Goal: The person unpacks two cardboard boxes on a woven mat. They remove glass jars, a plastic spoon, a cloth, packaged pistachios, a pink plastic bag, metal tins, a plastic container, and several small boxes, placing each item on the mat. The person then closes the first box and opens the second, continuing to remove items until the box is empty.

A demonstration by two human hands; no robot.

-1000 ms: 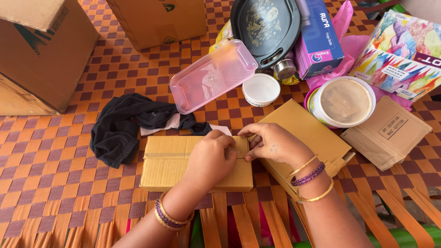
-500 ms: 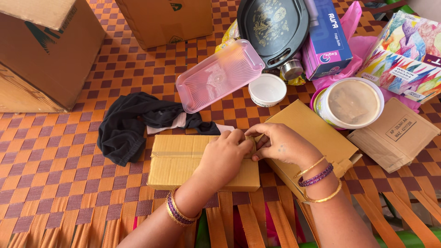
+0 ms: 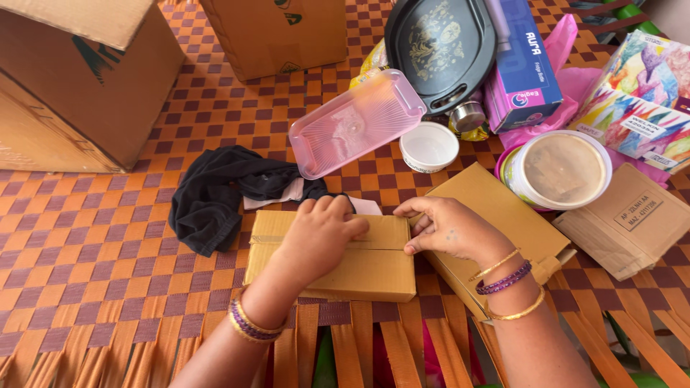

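Big carton (image 3: 79, 79) far left, black cloth (image 3: 215, 194) touching the small box's far left corner. Small cardboard box (image 3: 359, 269) sits on the woven mat (image 3: 108, 251), near its fringed edge. My left hand (image 3: 316, 233) lies flat on the lid, fingers together, pressing the tape seam. My right hand (image 3: 449, 228) pinches the box's right end. Seam looks mostly shut; right end probably unfinished. Flat carton (image 3: 496, 208) crowds the right; open mat to the left.

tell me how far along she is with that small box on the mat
Done: the small box lies flat with its flaps shut and tape along the seam. In hand: the left hand presses on its top, and the right hand pinches its right end at the seam. Left: whether that end is fully sealed cannot be told.
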